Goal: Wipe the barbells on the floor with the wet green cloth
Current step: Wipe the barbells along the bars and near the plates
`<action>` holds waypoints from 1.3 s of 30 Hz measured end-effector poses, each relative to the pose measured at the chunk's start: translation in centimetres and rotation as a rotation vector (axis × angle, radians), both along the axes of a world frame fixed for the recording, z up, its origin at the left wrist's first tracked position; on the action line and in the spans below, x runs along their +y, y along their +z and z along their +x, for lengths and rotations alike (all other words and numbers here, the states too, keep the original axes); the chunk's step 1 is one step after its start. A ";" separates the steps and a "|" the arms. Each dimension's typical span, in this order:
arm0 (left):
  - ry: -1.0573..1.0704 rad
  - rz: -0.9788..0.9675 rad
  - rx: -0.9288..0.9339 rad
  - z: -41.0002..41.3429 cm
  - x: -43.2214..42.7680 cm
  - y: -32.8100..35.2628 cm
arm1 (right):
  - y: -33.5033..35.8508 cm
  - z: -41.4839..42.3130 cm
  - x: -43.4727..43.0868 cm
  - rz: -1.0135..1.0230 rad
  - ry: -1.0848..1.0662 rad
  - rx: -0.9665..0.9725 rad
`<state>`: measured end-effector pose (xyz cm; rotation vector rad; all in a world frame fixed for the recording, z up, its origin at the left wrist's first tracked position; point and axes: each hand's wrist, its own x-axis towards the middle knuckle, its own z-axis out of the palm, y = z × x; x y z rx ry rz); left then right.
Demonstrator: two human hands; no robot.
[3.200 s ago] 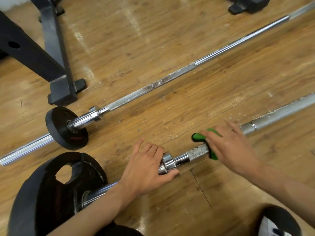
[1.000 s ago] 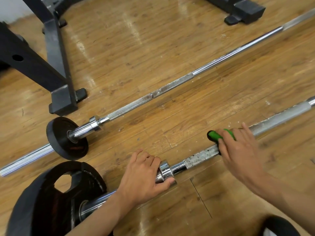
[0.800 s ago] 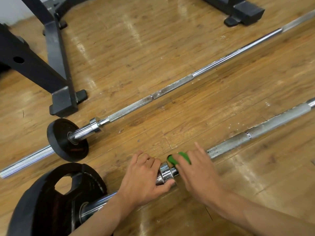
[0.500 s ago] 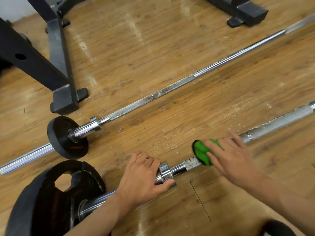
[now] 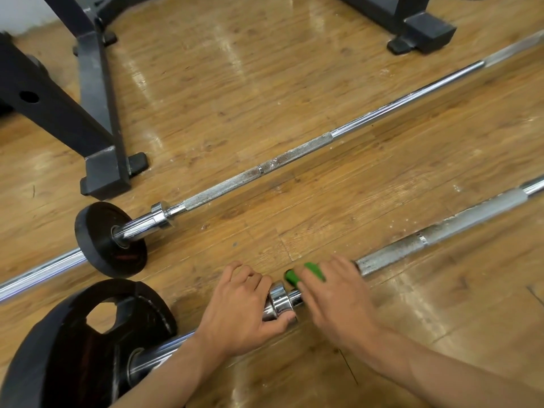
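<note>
Two steel barbells lie on the wooden floor. The near barbell [image 5: 441,234] runs from lower left to the right edge, its knurled shaft speckled with rust. My left hand [image 5: 238,310] grips its chrome sleeve beside the collar [image 5: 279,301]. My right hand [image 5: 335,293] holds the green cloth [image 5: 294,276] wrapped round the shaft right next to the collar; most of the cloth is hidden under my fingers. The far barbell [image 5: 294,154] lies parallel behind it, untouched.
A large black plate [image 5: 73,348] sits on the near barbell at lower left. A small black plate [image 5: 109,240] is on the far bar. Black rack legs stand at the left [image 5: 100,119] and top right [image 5: 424,28].
My right hand has slid the green cloth left along the near bar, from mid-shaft back to the collar. My left hand has kept its grip on the sleeve.
</note>
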<state>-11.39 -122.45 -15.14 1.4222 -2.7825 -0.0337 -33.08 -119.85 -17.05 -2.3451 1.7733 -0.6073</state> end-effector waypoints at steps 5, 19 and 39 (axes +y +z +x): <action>0.008 -0.001 0.012 0.0 -0.1 0.1 | -0.3 -2.0 -0.5 -0.007 0.215 0.085; 0.005 -0.024 0.013 0.0 0.0 0.0 | 1.8 -6.9 -1.8 0.019 -0.291 0.109; 0.014 0.005 -0.003 0.1 -0.3 0.0 | 0.5 -12.0 -3.6 0.045 -0.462 0.132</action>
